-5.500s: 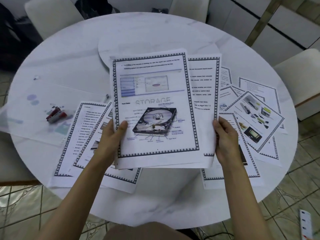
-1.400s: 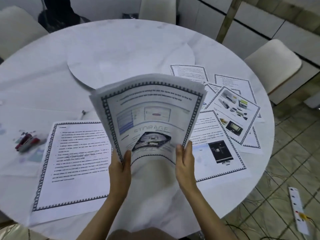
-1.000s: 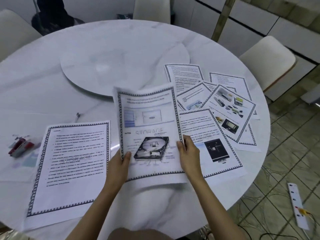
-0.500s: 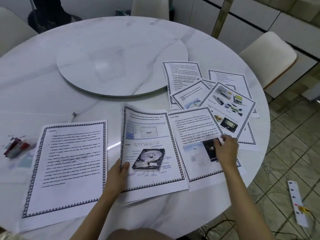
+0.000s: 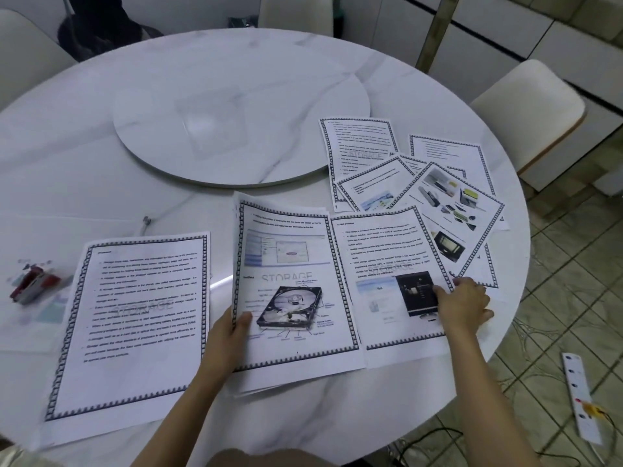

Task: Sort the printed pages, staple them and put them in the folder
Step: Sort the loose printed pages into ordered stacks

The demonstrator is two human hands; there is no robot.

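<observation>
A stack of printed pages [image 5: 290, 257], topped by a sheet with a hard-disk picture, lies on the table in front of me. My left hand [image 5: 229, 335] grips its left edge, thumb on top. To its right lies a "cloud storage" page [image 5: 381, 251]. My right hand [image 5: 467, 306] pinches that page's right edge, thumb on the print. A full text page [image 5: 135, 315] lies alone at the left. Several more pages [image 5: 451, 210] are fanned out at the right. A red stapler [image 5: 32, 286] sits on a clear folder [image 5: 43, 328] at the far left.
The round white marble table [image 5: 84, 146] has a raised turntable [image 5: 236, 106] at its centre. White chairs [image 5: 529, 106] stand around it. A small metal clip [image 5: 145, 221] lies left of the stack. A power strip [image 5: 581, 396] lies on the tiled floor at the right.
The stack came down from the air onto the table. My right hand let go of it and moved right onto the cloud storage page. My left hand kept its hold.
</observation>
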